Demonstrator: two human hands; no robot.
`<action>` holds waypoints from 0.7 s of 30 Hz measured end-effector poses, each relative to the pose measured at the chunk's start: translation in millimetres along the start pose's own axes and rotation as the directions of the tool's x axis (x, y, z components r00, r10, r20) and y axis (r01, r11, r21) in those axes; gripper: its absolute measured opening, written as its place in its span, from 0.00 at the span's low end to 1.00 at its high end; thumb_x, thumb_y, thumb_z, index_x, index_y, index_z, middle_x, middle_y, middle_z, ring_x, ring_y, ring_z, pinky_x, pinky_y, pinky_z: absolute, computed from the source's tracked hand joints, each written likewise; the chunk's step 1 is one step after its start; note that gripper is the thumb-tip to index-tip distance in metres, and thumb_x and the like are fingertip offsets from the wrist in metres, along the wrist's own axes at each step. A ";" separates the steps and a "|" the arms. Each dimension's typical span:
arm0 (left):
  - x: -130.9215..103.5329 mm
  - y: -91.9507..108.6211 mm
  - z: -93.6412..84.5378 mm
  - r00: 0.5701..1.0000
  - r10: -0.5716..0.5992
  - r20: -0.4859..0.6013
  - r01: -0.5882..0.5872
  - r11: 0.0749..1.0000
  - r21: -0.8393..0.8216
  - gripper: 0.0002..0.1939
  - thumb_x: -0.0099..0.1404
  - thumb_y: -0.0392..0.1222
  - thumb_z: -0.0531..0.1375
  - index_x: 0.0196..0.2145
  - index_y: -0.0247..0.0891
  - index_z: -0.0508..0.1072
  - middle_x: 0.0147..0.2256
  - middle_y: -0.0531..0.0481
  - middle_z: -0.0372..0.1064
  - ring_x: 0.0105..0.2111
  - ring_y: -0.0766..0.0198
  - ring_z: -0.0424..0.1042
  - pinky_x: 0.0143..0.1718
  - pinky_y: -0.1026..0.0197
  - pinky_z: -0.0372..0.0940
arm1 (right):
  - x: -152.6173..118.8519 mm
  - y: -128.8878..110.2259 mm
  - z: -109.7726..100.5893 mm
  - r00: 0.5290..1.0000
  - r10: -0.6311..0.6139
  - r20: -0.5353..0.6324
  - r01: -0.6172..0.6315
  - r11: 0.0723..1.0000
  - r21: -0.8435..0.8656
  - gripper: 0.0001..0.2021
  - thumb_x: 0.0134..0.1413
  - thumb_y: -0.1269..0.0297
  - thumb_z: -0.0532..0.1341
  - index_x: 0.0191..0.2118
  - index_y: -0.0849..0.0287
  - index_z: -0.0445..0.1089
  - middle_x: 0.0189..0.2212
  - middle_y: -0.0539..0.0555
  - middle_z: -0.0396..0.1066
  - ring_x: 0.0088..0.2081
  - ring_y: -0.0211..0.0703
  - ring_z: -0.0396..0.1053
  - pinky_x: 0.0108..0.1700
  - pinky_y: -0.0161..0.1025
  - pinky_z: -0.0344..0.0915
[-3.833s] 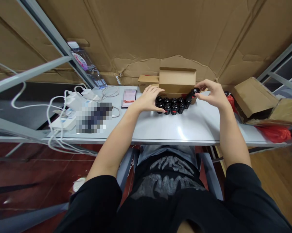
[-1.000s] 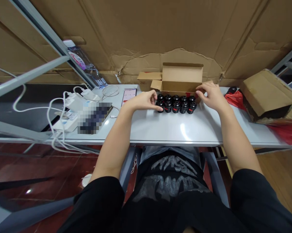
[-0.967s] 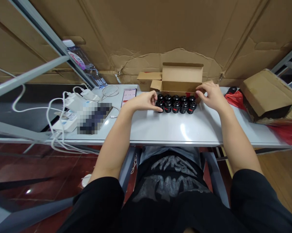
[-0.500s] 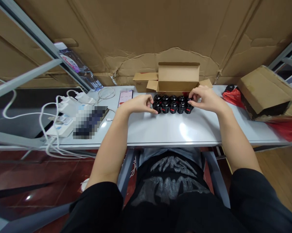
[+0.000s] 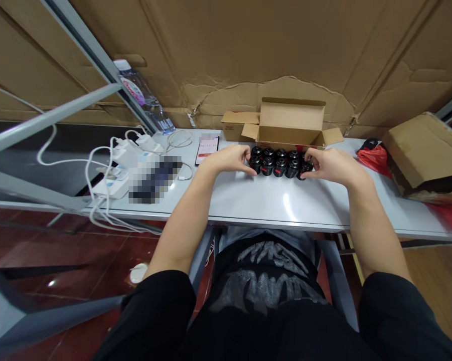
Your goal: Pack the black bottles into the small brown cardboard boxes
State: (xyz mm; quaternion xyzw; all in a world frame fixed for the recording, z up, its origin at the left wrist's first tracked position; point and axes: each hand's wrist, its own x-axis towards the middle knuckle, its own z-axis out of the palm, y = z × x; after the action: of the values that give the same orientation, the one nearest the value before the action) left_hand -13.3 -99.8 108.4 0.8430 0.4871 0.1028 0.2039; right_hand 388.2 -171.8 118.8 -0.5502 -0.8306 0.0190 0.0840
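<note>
Small black cylinders (image 5: 280,167), several with a red mark on the side, stand upright in two close rows on the white table. My left hand (image 5: 236,159) grips the left end of the rows, its thumb at the front cylinder and its fingers curled towards the rear one. At the right end, my right hand (image 5: 326,164) is bent around the last cylinders in the same way, thumb in front. My fingers partly cover the end cylinders. Directly behind the rows lies an open cardboard box (image 5: 291,135), its lid raised and side flaps spread.
A lit phone (image 5: 206,150) lies left of my left hand. Further left are a pixelated dark object (image 5: 156,179), white power strips with cables (image 5: 115,181) and a leaning water bottle (image 5: 145,98). On the right are a red plastic bag (image 5: 374,158) and a larger carton (image 5: 423,145).
The view has shifted, so the table's things appear further right. Both hands stay at the ends of the rows. My right hand has come slightly lower, towards the front cylinder.
</note>
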 end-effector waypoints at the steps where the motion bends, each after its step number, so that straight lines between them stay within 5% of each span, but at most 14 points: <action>1: 0.7 -2.7 0.3 1.000 -0.017 0.012 0.017 1.000 -0.003 0.36 0.50 0.69 0.85 0.40 0.50 0.71 0.34 0.49 0.81 0.38 0.45 0.81 0.42 0.49 0.66 | 0.6 0.5 0.9 1.000 -0.002 -0.003 0.002 1.000 0.000 0.22 0.66 0.46 0.81 0.54 0.45 0.74 0.38 0.52 0.88 0.40 0.66 0.85 0.41 0.53 0.66; 6: 3.9 -13.0 2.5 0.994 -0.072 0.082 0.072 0.997 0.004 0.34 0.45 0.64 0.85 0.40 0.51 0.74 0.32 0.50 0.82 0.33 0.45 0.81 0.39 0.48 0.69 | -3.5 13.0 -9.5 1.000 -0.020 0.006 0.019 0.984 0.179 0.24 0.59 0.41 0.78 0.50 0.46 0.71 0.35 0.53 0.83 0.36 0.61 0.80 0.40 0.54 0.67; 11: -0.2 -13.7 -2.9 0.993 -0.059 0.097 0.063 0.997 -0.040 0.36 0.46 0.63 0.85 0.44 0.51 0.74 0.33 0.52 0.84 0.34 0.47 0.82 0.39 0.49 0.69 | -15.7 35.1 -27.0 0.967 0.054 -0.251 0.075 0.876 0.477 0.30 0.57 0.32 0.81 0.46 0.47 0.70 0.37 0.55 0.80 0.38 0.58 0.77 0.43 0.56 0.71; 14: -3.9 -12.8 -8.6 0.997 -0.023 0.075 0.031 0.994 -0.103 0.25 0.53 0.51 0.78 0.46 0.49 0.75 0.34 0.53 0.84 0.35 0.51 0.81 0.39 0.52 0.69 | -9.7 42.8 -18.7 0.950 0.145 -0.278 0.075 0.756 0.650 0.39 0.50 0.31 0.90 0.44 0.46 0.67 0.37 0.56 0.79 0.36 0.56 0.78 0.34 0.53 0.69; 17: -3.1 -12.2 -11.0 0.970 0.064 -0.237 -0.091 0.990 -0.108 0.14 0.56 0.37 0.68 0.40 0.47 0.75 0.32 0.53 0.78 0.34 0.56 0.75 0.41 0.53 0.68 | 6.7 45.6 1.5 0.940 0.163 -0.300 0.150 0.591 0.793 0.45 0.40 0.30 0.96 0.47 0.45 0.69 0.38 0.56 0.82 0.31 0.56 0.80 0.22 0.48 0.68; 21: 6.8 -12.0 -6.5 0.773 0.114 -0.625 -0.214 0.973 -0.087 0.16 0.58 0.27 0.67 0.40 0.45 0.74 0.31 0.55 0.72 0.32 0.60 0.69 0.42 0.54 0.66 | 27.3 48.8 24.7 0.912 0.124 -0.392 0.285 0.496 0.820 0.40 0.48 0.30 0.94 0.57 0.45 0.83 0.39 0.53 0.85 0.32 0.56 0.85 0.24 0.51 0.81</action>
State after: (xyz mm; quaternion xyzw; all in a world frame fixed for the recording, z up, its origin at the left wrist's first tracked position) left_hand -21.6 -87.0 108.7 0.7844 0.4420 0.4261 0.0883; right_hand 418.3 -126.0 91.7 -0.3843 -0.6977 0.3144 0.5165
